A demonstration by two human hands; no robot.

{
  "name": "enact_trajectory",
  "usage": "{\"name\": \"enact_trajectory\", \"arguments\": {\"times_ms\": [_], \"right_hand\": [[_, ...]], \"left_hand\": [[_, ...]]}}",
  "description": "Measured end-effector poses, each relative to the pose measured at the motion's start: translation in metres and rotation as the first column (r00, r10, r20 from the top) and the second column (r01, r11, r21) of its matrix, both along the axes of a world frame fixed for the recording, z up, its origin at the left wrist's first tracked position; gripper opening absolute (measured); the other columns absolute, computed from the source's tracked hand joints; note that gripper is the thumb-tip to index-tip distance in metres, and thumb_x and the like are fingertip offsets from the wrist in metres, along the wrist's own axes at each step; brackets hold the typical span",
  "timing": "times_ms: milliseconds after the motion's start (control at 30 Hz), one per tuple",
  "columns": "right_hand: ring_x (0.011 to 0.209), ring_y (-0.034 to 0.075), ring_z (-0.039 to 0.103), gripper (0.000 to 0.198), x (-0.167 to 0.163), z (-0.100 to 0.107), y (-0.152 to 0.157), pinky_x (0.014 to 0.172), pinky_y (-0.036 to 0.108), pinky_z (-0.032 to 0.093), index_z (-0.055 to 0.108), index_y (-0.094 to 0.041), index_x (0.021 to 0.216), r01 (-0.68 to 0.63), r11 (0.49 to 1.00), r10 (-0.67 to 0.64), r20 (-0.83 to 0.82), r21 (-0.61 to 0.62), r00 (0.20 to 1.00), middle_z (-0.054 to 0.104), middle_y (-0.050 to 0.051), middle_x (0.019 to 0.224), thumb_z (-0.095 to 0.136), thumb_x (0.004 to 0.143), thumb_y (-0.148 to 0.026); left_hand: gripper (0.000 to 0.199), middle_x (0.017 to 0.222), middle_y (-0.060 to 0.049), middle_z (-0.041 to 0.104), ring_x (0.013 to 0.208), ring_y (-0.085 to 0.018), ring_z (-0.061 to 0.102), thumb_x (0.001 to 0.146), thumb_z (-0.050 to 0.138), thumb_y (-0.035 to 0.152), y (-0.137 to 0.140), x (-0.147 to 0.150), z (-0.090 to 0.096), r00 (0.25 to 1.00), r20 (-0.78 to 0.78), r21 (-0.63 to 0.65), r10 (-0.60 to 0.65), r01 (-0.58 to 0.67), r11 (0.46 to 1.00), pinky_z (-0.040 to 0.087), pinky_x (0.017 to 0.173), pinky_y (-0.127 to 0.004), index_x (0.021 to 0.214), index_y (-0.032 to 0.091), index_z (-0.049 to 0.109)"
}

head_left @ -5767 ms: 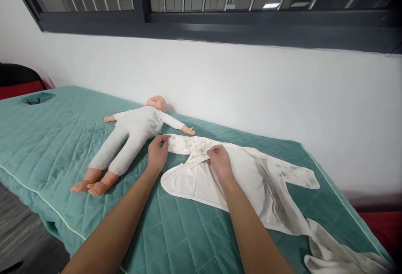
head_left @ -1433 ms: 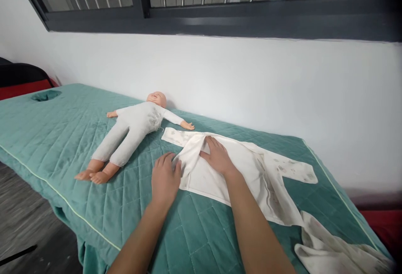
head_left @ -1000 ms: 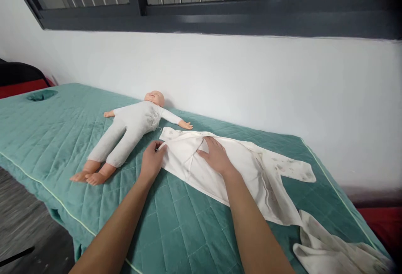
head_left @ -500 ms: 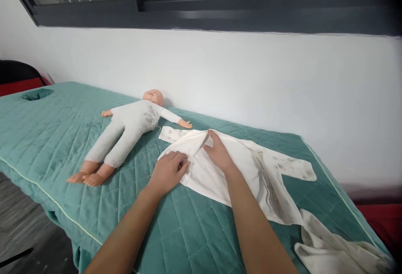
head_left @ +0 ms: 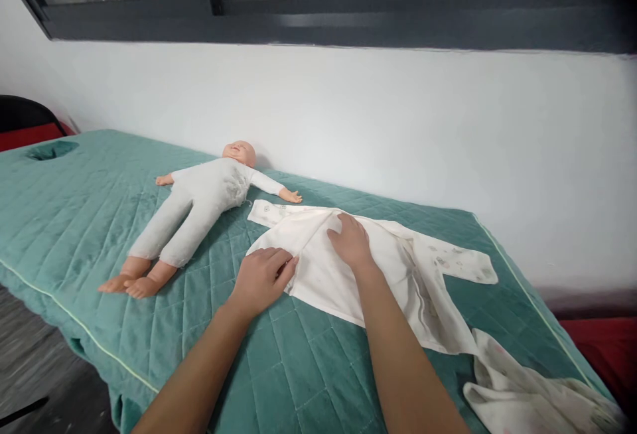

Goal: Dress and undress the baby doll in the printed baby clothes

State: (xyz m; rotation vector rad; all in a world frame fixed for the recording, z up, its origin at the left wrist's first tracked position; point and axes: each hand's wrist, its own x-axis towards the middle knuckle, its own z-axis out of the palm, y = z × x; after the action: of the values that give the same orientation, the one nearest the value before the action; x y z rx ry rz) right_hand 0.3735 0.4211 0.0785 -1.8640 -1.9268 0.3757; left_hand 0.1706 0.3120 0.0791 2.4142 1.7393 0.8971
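Note:
A white baby shirt (head_left: 328, 275) with small prints on its sleeves lies spread out on a green quilted cover (head_left: 293, 367). At the shirt's left front part, my left hand (head_left: 261, 278) has its fingers curled, thumb and forefinger closed on the cloth. My right hand (head_left: 351, 240) rests on the shirt's upper middle, below the neckline. Its fingers lie on the fabric with the thumb apart. Left of the shirt, a baby doll (head_left: 204, 188) with a white cloth body lies on its back, one arm stretched toward the shirt's left sleeve.
A crumpled white printed garment (head_left: 532, 387) lies at the near right corner. Behind the bed stands a white wall (head_left: 378, 122) below a dark window frame (head_left: 348, 19). The cover has a hole (head_left: 52, 150) at far left. Red items show beyond both ends.
My right hand has let go of the fold at the shirt's neckline and come slightly down onto the cloth. That front flap now lies flatter. My left hand stays nearly in place.

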Motion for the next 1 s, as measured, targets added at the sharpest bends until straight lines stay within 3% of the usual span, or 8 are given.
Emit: {"name": "enact_trajectory", "arguments": {"times_ms": [200, 300, 467, 633, 833, 1000], "right_hand": [[0.146, 0.026, 0.022, 0.061, 0.013, 0.000, 0.002, 0.119, 0.053, 0.014, 0.037, -0.018, 0.147, 0.043, 0.990, -0.022, 0.162, -0.131, 0.987, 0.031, 0.006, 0.156, 0.045, 0.093, -0.044], [0.148, 0.026, 0.014, 0.063, 0.018, -0.003, 0.004, 0.119, 0.056, 0.012, 0.034, -0.020, 0.149, 0.054, 0.983, -0.021, 0.188, -0.173, 0.982, 0.023, 0.005, 0.159, 0.042, 0.094, -0.048], [0.149, 0.029, 0.006, 0.064, 0.012, -0.009, -0.006, 0.119, 0.057, 0.008, 0.026, -0.017, 0.154, 0.013, 0.990, 0.027, 0.272, -0.144, 0.962, 0.012, 0.004, 0.162, 0.025, 0.100, -0.051], [0.149, 0.031, 0.003, 0.068, 0.010, -0.007, -0.031, 0.119, 0.057, 0.007, 0.022, -0.017, 0.156, -0.032, 0.991, 0.070, 0.307, -0.127, 0.949, 0.007, 0.005, 0.162, 0.019, 0.100, -0.055], [0.149, 0.032, 0.004, 0.066, 0.039, -0.004, -0.075, 0.118, 0.058, 0.008, 0.022, -0.025, 0.156, -0.003, 0.992, 0.048, 0.351, -0.127, 0.935, 0.007, 0.002, 0.163, 0.019, 0.099, -0.059], [0.149, 0.032, 0.006, 0.065, 0.056, -0.003, -0.120, 0.119, 0.055, 0.011, 0.025, -0.024, 0.155, -0.018, 0.993, 0.063, 0.391, -0.118, 0.918, 0.010, 0.003, 0.162, 0.022, 0.100, -0.058]], "left_hand": [[0.046, 0.061, 0.000, 0.061, 0.058, -0.013, 0.052, 0.098, 0.035, 0.043, 0.000, 0.000, -0.003, 0.997, -0.027, -0.078, 0.065, -0.067, 0.995, 0.025, 0.058, -0.029, 0.064, 0.020, 0.055], [0.047, 0.061, -0.001, 0.060, 0.059, -0.013, 0.051, 0.098, 0.035, 0.042, -0.002, -0.001, -0.003, 0.998, -0.023, -0.046, 0.061, -0.062, 0.997, 0.027, 0.059, -0.028, 0.064, 0.019, 0.055], [0.042, 0.069, -0.003, 0.060, 0.070, -0.015, 0.054, 0.099, 0.035, 0.039, -0.011, -0.001, -0.001, 0.999, -0.034, 0.035, 0.005, -0.004, 0.999, 0.035, 0.068, -0.028, 0.070, 0.020, 0.059], [0.031, 0.082, -0.002, 0.065, 0.082, -0.017, 0.057, 0.097, 0.039, 0.035, -0.019, 0.001, 0.003, 0.997, -0.068, -0.016, -0.045, 0.044, 0.999, 0.038, 0.076, -0.031, 0.083, 0.021, 0.061], [0.013, 0.106, -0.004, 0.065, 0.103, -0.020, 0.057, 0.090, 0.051, 0.027, -0.041, -0.007, -0.005, 0.994, -0.020, 0.004, -0.110, 0.110, 0.994, 0.040, 0.089, -0.035, 0.097, 0.021, 0.061], [0.038, 0.120, -0.004, 0.063, 0.114, -0.021, 0.054, 0.083, 0.045, 0.006, -0.047, -0.016, -0.017, 0.995, -0.059, -0.007, -0.084, 0.084, 0.996, 0.041, 0.094, -0.036, 0.111, 0.024, 0.062]]}}
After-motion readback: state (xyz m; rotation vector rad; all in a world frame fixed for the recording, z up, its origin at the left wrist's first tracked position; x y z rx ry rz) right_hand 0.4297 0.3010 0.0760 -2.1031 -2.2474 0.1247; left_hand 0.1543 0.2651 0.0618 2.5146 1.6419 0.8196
